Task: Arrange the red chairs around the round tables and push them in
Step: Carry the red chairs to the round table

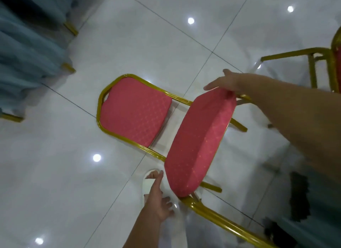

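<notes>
The red chair [195, 137] lies at the centre of the frame, apparently tilted on the white floor [55, 174]. The upper edge of its seat is touched by the right hand [227, 82] with straight fingers. The left hand [158, 205], at lower centre, is spread and holds nothing. With nothing clamped, the chair could slip onto the foot [152, 174] just beside it.

The floor [55, 174] is glossy white tile with dark grout lines, mirroring round ceiling lights. A red chair [134, 111] is tipped back with its gold-framed backrest low against the tiles. A second red chair [313, 66] stands at right, blue-grey draped furniture [27, 63] at left, and a white slipper [149, 185] nearby.
</notes>
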Demonstrator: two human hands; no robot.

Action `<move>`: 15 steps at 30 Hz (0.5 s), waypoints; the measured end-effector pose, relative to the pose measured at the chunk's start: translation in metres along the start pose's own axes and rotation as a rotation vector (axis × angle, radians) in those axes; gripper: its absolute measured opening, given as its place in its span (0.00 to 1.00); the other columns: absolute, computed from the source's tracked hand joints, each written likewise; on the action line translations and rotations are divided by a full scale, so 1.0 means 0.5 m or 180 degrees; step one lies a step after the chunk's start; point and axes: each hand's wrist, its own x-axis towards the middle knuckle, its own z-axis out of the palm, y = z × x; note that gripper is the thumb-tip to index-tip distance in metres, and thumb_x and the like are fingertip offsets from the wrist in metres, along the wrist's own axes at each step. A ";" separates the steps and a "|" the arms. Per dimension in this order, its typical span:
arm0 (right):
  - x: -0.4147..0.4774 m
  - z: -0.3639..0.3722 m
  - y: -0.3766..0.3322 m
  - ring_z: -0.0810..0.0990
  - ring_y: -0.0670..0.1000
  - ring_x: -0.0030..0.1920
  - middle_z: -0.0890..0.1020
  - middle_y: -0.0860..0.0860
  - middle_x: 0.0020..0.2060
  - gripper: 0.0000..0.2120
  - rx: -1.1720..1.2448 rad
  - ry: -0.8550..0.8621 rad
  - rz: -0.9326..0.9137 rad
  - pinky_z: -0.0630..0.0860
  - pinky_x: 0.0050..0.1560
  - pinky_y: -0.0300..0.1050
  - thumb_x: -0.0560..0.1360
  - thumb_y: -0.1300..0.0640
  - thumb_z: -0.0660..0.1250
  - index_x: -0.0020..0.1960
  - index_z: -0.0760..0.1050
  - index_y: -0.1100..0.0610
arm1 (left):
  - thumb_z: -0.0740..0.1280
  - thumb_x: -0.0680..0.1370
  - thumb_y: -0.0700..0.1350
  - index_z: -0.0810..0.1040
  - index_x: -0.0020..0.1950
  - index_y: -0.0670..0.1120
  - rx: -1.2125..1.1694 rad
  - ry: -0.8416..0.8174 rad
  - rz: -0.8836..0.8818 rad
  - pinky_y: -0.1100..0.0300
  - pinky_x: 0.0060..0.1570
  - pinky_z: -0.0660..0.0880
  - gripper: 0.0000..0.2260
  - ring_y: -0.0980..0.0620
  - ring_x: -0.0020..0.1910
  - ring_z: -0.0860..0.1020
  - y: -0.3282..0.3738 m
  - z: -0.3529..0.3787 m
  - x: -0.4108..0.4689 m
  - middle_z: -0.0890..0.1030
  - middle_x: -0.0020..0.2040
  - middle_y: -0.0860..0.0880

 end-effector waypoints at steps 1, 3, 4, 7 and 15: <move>0.020 0.001 -0.001 0.83 0.57 0.43 0.81 0.51 0.53 0.41 -0.0010 -0.0228 0.0172 0.78 0.34 0.49 0.67 0.39 0.75 0.74 0.66 0.53 | 0.74 0.62 0.69 0.73 0.67 0.41 -0.0113 -0.0161 -0.0071 0.53 0.38 0.75 0.43 0.42 0.45 0.78 -0.004 0.013 0.015 0.81 0.56 0.39; 0.060 0.012 0.006 0.85 0.54 0.36 0.87 0.52 0.40 0.24 -0.0165 -0.0640 0.0375 0.81 0.34 0.46 0.68 0.45 0.75 0.60 0.79 0.56 | 0.75 0.64 0.65 0.76 0.65 0.40 -0.0497 -0.0580 -0.0179 0.48 0.41 0.79 0.39 0.39 0.48 0.83 -0.015 0.040 0.042 0.83 0.56 0.39; 0.078 0.018 0.008 0.86 0.54 0.38 0.87 0.53 0.40 0.20 -0.0234 -0.0724 0.0412 0.82 0.39 0.47 0.68 0.47 0.76 0.55 0.80 0.56 | 0.75 0.66 0.62 0.78 0.64 0.41 -0.0705 -0.0731 -0.0146 0.46 0.41 0.80 0.34 0.36 0.48 0.83 -0.019 0.052 0.054 0.83 0.56 0.38; 0.114 0.020 0.000 0.85 0.60 0.48 0.86 0.59 0.45 0.19 -0.0559 -0.0963 0.0399 0.81 0.52 0.53 0.69 0.51 0.76 0.54 0.80 0.62 | 0.76 0.69 0.57 0.79 0.64 0.44 -0.0965 -0.0788 -0.0018 0.46 0.36 0.80 0.28 0.34 0.44 0.84 -0.024 0.072 0.091 0.84 0.55 0.38; 0.095 -0.023 0.036 0.83 0.60 0.53 0.83 0.59 0.54 0.20 -0.0354 -0.0963 -0.0135 0.78 0.61 0.57 0.73 0.54 0.73 0.63 0.78 0.59 | 0.77 0.64 0.52 0.86 0.51 0.46 -0.1255 -0.0864 0.0918 0.44 0.35 0.80 0.18 0.35 0.42 0.84 -0.072 0.097 0.070 0.84 0.51 0.36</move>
